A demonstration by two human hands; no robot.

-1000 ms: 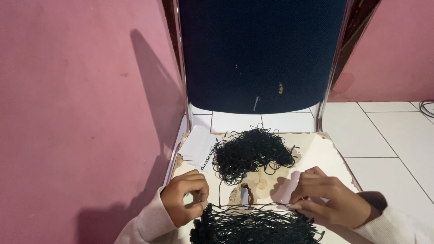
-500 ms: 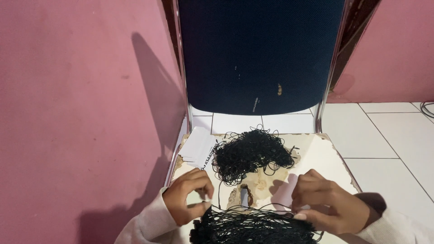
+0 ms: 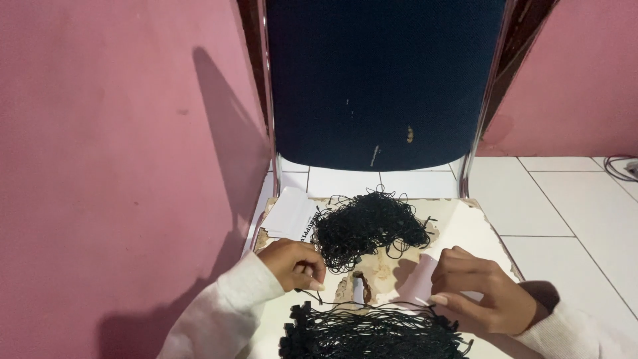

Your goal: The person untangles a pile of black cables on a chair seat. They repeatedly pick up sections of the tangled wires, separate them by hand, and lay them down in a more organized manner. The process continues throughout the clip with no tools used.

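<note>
Seen from above, a person works on a worn chair seat [image 3: 465, 226] set against a pink wall [image 3: 113, 133], the chair's dark blue backrest [image 3: 382, 80] rising behind. The left hand [image 3: 292, 264] is curled closed, its fingers [image 3: 312, 282] pinching one thin black string [image 3: 332, 304] that runs rightward. The right hand [image 3: 482, 292] holds a small pale paper tag [image 3: 420, 279], fingers closed on its lower edge, where the string's far end seems to meet it. A loose tangle of black loops [image 3: 369, 227] lies just beyond both hands; a neater bundle of black strings [image 3: 372, 329] lies just below them. White cards [image 3: 289, 214] sit at the seat's left corner. Doing this well likely means keeping the string taut and the tag steady.
</note>
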